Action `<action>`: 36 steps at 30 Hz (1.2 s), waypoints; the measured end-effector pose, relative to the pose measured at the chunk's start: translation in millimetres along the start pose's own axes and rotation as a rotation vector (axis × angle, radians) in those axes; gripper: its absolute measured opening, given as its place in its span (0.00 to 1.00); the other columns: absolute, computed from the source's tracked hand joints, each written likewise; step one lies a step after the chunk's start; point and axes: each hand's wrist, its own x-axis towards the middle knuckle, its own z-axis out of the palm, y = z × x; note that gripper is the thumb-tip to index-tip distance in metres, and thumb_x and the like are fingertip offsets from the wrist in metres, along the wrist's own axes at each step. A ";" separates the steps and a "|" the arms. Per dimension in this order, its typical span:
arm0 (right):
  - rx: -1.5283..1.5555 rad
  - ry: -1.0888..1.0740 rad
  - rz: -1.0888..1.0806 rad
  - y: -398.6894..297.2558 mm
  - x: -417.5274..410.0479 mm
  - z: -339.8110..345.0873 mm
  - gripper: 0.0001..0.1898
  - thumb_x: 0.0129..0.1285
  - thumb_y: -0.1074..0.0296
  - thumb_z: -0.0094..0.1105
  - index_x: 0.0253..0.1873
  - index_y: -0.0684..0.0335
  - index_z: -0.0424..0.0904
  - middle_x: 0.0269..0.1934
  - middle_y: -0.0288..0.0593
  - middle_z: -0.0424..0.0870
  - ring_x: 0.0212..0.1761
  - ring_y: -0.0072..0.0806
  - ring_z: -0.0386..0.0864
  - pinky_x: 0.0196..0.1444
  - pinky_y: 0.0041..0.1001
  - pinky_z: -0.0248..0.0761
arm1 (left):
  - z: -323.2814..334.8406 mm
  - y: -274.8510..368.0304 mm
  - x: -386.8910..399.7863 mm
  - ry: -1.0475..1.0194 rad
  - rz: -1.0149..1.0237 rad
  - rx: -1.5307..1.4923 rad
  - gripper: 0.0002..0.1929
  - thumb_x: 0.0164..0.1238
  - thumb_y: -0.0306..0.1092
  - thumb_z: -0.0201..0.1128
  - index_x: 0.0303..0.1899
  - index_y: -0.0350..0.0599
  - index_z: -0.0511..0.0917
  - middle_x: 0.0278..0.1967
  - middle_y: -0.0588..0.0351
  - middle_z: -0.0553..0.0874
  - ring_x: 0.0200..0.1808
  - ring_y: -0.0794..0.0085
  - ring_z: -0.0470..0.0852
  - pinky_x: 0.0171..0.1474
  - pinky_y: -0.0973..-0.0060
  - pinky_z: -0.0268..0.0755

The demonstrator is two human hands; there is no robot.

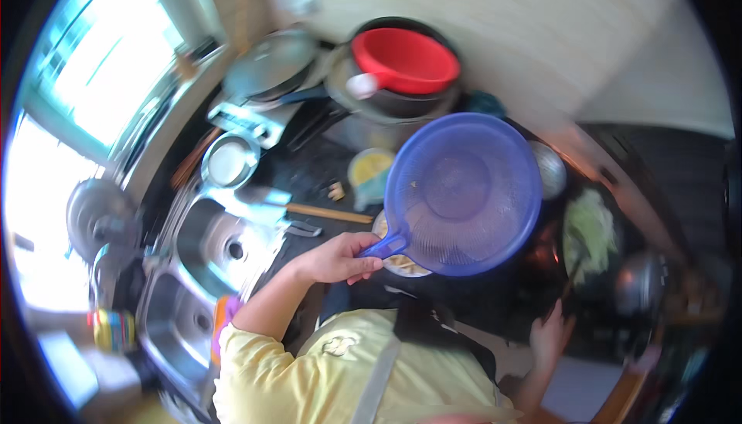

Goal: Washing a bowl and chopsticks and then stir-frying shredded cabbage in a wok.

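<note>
My left hand (336, 259) grips the handle of a blue-purple plastic colander (458, 186), held up over the dark counter. The colander's wide bowl looks bare apart from a small scrap. A white plate (408, 266) of pale cut food lies partly hidden beneath it. Off to the right, my right hand (549, 334) is closed around the thin handle of a cooking utensil (574, 279). That utensil's far end reaches into shredded pale-green vegetable (590, 232) in a dark pan on the stove; its tip is hidden.
A double steel sink (200, 230) is at the left, with a small metal pot (231, 160) behind it. A wooden-handled knife (324, 212) lies on the counter. A red plastic colander (406, 61) and a lidded pan (272, 64) stand at the back. A metal pot (637, 285) stands far right.
</note>
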 end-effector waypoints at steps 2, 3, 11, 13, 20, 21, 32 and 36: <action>0.045 -0.120 -0.090 -15.4 -0.7 -3.0 0.36 0.59 0.63 0.58 0.72 0.58 0.55 0.61 0.64 0.70 0.67 0.55 0.64 0.68 0.40 0.57 | -6.9 -7.7 -38.9 0.103 -0.040 0.015 0.11 0.71 0.37 0.60 0.47 0.41 0.74 0.25 0.65 0.76 0.21 0.85 0.71 0.25 0.84 0.63; -0.049 -0.050 -0.100 -16.6 -0.6 -6.0 0.37 0.59 0.62 0.58 0.73 0.60 0.53 0.59 0.61 0.73 0.64 0.55 0.67 0.69 0.41 0.55 | -6.4 -8.1 -61.1 0.164 -0.073 0.022 0.11 0.71 0.37 0.59 0.47 0.41 0.74 0.24 0.65 0.75 0.21 0.85 0.71 0.25 0.84 0.63; 0.014 0.366 -0.392 -76.8 31.4 -92.9 0.26 0.70 0.54 0.52 0.66 0.63 0.68 0.44 0.55 0.81 0.38 0.45 0.79 0.43 0.38 0.71 | 3.8 -66.0 -246.3 0.638 -0.151 -0.233 0.15 0.70 0.35 0.60 0.53 0.38 0.72 0.22 0.62 0.76 0.16 0.80 0.72 0.22 0.81 0.66; 0.159 0.254 -0.664 -115.1 33.0 -97.8 0.25 0.66 0.61 0.57 0.66 0.63 0.68 0.46 0.55 0.79 0.34 0.40 0.78 0.36 0.32 0.71 | 11.1 -77.5 -278.2 0.798 -0.122 -0.259 0.14 0.70 0.35 0.58 0.52 0.40 0.72 0.23 0.62 0.75 0.18 0.82 0.72 0.22 0.83 0.64; 0.162 -0.157 -1.105 -285.4 -36.3 -74.7 0.22 0.60 0.71 0.60 0.60 0.68 0.72 0.39 0.49 0.78 0.29 0.36 0.77 0.35 0.30 0.72 | 30.2 -149.7 -356.1 1.612 -0.200 0.536 0.26 0.65 0.30 0.61 0.65 0.45 0.67 0.28 0.56 0.80 0.24 0.71 0.79 0.27 0.74 0.69; 0.234 -0.140 -1.244 -307.7 -48.9 -64.4 0.22 0.60 0.71 0.60 0.59 0.68 0.73 0.38 0.50 0.78 0.29 0.36 0.77 0.36 0.30 0.72 | 28.9 -163.8 -366.3 1.691 -0.235 0.996 0.28 0.63 0.27 0.60 0.66 0.47 0.66 0.29 0.52 0.81 0.26 0.65 0.81 0.28 0.71 0.71; 0.174 -0.607 -1.578 -458.0 -217.8 2.4 0.21 0.58 0.65 0.64 0.56 0.64 0.78 0.35 0.48 0.80 0.28 0.36 0.79 0.35 0.31 0.73 | 1.2 -214.7 -399.9 1.407 -0.907 1.259 0.31 0.58 0.29 0.55 0.67 0.56 0.66 0.30 0.54 0.79 0.26 0.64 0.81 0.31 0.64 0.68; 0.139 -0.623 -1.699 -496.9 -240.9 23.1 0.19 0.59 0.63 0.63 0.54 0.65 0.78 0.36 0.50 0.81 0.33 0.40 0.81 0.38 0.34 0.74 | 13.8 -224.8 -409.6 1.124 -0.907 1.303 0.31 0.57 0.29 0.56 0.66 0.58 0.67 0.29 0.55 0.80 0.27 0.63 0.82 0.32 0.65 0.68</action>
